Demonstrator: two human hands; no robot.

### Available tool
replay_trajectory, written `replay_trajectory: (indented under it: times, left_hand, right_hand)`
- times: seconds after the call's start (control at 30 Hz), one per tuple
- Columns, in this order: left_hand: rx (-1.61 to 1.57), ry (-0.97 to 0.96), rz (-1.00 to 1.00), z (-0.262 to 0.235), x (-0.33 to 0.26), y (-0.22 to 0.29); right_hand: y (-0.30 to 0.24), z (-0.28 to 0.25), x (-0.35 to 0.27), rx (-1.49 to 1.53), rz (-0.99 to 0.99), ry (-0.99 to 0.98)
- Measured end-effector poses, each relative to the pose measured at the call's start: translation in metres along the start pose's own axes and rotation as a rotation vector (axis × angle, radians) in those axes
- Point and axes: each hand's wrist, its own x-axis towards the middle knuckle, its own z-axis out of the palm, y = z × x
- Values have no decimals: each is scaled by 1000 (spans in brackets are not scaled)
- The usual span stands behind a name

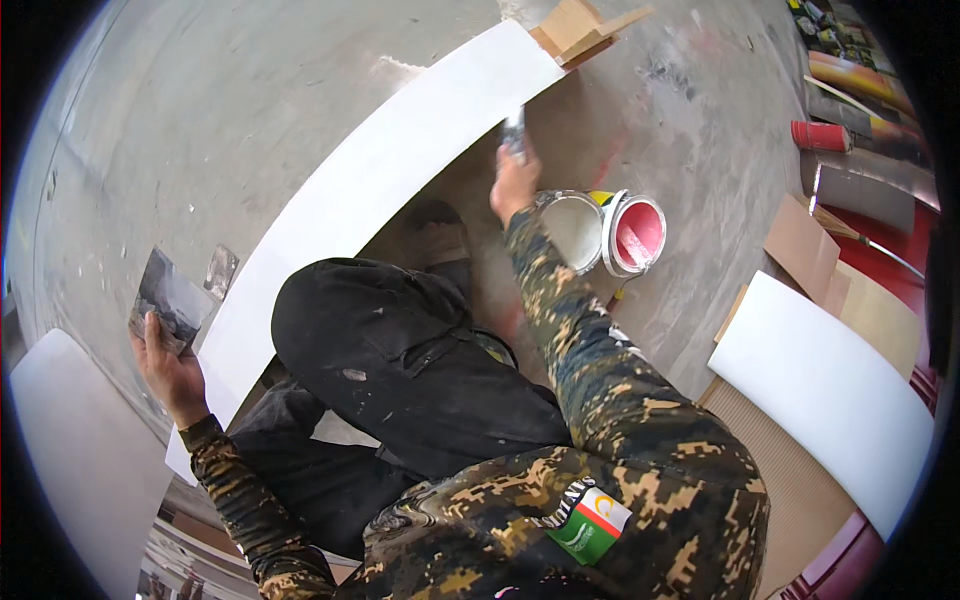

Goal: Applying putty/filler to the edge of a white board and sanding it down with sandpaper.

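Note:
My right hand (514, 183) grips a small putty knife (513, 132) whose blade meets the near edge of a long white board (370, 190) lying across the concrete floor. My left hand (170, 370) is raised at the left and holds a wide flat scraper (172, 298) smeared with grey filler, just off the board's left side. I am crouching, with my knees in black trousers (390, 350) beside the board. Both sleeves are camouflage patterned.
An open paint can (572, 230) lies next to its pink-lined lid (637, 235) right of my right arm. Cardboard pieces (578, 28) prop the board's far end. More white boards (830, 385) and brown panels (800, 250) lie right, rolls (850, 135) at top right.

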Motion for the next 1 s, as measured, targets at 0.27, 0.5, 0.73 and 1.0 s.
replay_trajectory:
  times: [0.27,0.5,0.73,1.0]
  left_hand:
    - [1161,-153,648,7,-9,-4]
    - [-35,-93,43,23,-8,-2]
    - [-176,-123,-37,33,-8,4]
    - [246,-16,130,12,-5,-1]
  right_hand:
    - [-7,-5,-98,-21,313,-376]
    - [-48,-16,27,178,127,124]
    - [-18,8,21,166,90,131]
    - [-42,-18,-45,-124,228,-139]
